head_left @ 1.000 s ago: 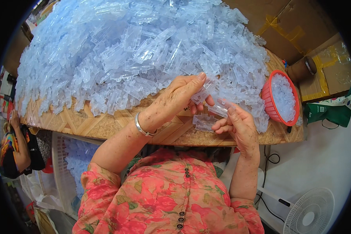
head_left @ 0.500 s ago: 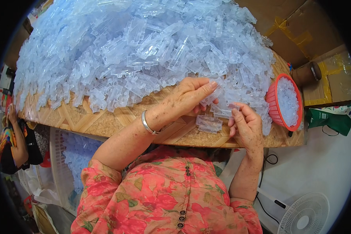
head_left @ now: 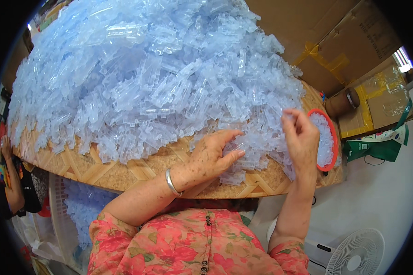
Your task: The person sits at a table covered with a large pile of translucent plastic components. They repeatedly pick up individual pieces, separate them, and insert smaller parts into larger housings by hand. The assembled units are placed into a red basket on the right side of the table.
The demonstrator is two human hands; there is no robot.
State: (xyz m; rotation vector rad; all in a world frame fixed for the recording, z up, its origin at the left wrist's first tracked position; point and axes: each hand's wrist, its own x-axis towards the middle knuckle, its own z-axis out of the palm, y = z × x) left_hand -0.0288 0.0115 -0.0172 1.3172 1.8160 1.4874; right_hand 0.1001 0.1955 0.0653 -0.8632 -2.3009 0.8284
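Note:
A huge heap of clear, bluish plastic pieces, flat and oblong with small notches, covers most of the table. My left hand, with a silver bangle on its wrist, is over the heap's near edge. Its thumb and index finger are spread apart beside loose clear pieces; the other fingers are partly hidden. Raised over the heap's right side, my right hand has curled fingers with the tips drawn together. Whether a clear piece is between them cannot be made out. A red basket stands just right of this hand.
Small translucent pieces fill the red basket. Cardboard boxes and a brown cylinder stand beyond it. At lower right are a green bag and a white fan. Another person's arm shows at far left.
My right hand has moved up toward the basket from the table's near edge, where it pinched a clear piece. My left thumb and index finger have parted. The whole view has shifted.

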